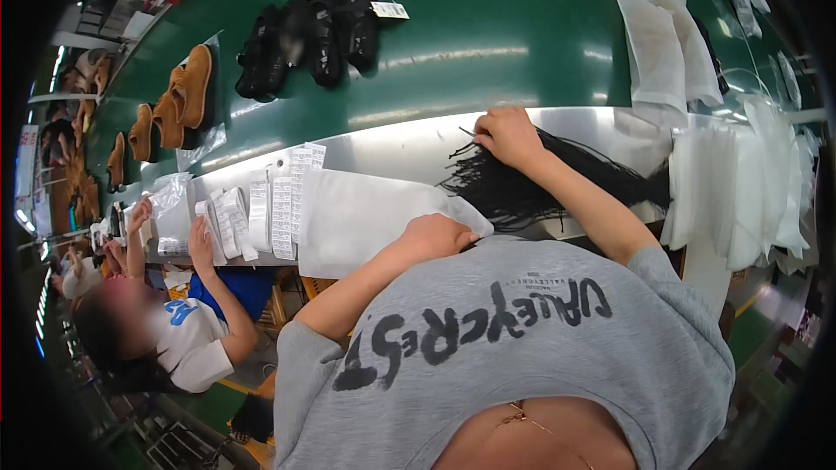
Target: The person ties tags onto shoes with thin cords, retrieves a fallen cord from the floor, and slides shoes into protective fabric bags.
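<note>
My left hand (435, 237) lies at the right end of a flat white bag (361, 213), its fingers closed on the bag's corner near my grey shirt. Just beyond and to the right, my right hand (509, 135) is at the upper left edge of a bundle of thin black cords (557, 178). Its fingers are pinched on cord ends. The bundle spreads over the metal strip (383, 150) and narrows toward the right.
Black sandals (322, 39) and tan shoes (187, 91) stand on the green table (479, 26). Printed label strips (283, 209) lie left of the bag. White sleeves (727, 191) are stacked right, below wrapped items (653, 52). A co-worker (187, 339) handles clear bags at left.
</note>
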The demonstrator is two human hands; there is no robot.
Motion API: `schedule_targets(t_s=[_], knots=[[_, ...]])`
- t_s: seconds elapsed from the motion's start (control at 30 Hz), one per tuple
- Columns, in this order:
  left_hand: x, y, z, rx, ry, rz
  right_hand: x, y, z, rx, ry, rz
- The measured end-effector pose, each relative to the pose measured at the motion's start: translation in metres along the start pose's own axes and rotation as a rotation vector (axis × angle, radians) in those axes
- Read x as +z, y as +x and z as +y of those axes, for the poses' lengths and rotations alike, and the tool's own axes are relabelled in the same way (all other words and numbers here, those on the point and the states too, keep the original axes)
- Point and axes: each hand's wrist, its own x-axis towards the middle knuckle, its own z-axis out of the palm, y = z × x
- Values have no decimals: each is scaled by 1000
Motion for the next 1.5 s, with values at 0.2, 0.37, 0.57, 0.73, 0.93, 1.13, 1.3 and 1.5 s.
schedule_targets(t_s=[0.2, 0.37, 0.57, 0.73, 0.93, 1.13, 1.3, 1.5], knots=[[-116, 27, -46, 118, 249, 956, -8, 13, -4, 135, 227, -158], [-252, 77, -117, -428, 449, 1236, -18, 20, -24, -9, 149, -157], [-256, 133, -123, -330, 188, 1141, -102, 120, -101, -157, 1271, -81], [-204, 117, -81, -228, 62, 1093, -60, 203, -31, -6, 817, 45], [-201, 115, -72, -44, 776, 1302, 37, 204, -11, 224, 576, 142], [-237, 130, -76, -160, 741, 1082, 39, 199, -23, 395, 445, 192], [-232, 144, -83, -219, 632, 1086, 34, 196, -24, 425, 472, 199], [-236, 151, -87, -322, 492, 1005, 33, 201, -28, 441, 510, 234]])
